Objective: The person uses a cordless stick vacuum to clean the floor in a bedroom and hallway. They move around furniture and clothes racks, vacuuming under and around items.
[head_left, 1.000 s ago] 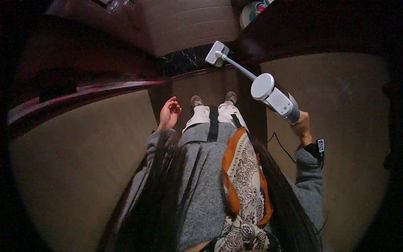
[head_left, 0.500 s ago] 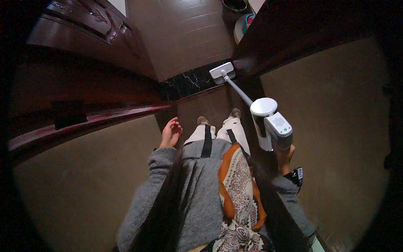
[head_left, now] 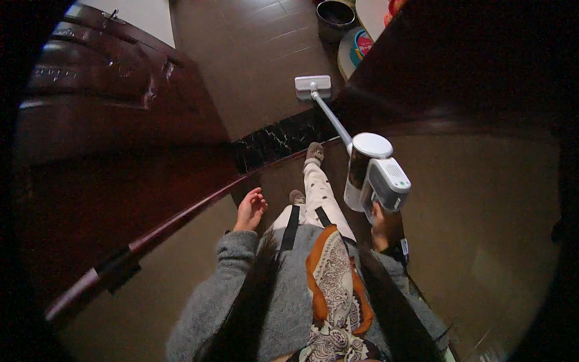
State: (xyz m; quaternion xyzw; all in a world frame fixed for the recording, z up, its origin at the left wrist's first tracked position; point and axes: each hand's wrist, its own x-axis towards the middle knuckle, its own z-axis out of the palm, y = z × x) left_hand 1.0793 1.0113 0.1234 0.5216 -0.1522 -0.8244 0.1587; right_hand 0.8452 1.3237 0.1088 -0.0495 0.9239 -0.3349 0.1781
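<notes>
A white cordless stick vacuum cleaner (head_left: 369, 166) slants forward from my right side. My right hand (head_left: 381, 227) is closed round its handle, partly hidden by the grey motor body. The thin tube runs away from me to a flat white floor head (head_left: 313, 86), which rests on the brown floor just beyond a black marbled threshold strip (head_left: 277, 140). My left hand (head_left: 250, 210) hangs in front of my left hip, holding nothing, its fingers loosely curled and a little apart.
A dark red-brown carved door (head_left: 114, 78) stands at the left of the doorway. Another dark panel (head_left: 446, 66) rises at the right. Beyond it are a dark bin (head_left: 335, 18) and a pale round-edged stand (head_left: 346, 57) with a teal-and-red container (head_left: 360, 47).
The floor head has moved forward, from the threshold strip onto the floor past it. My right foot has stepped ahead to the strip. My left hand stays empty.
</notes>
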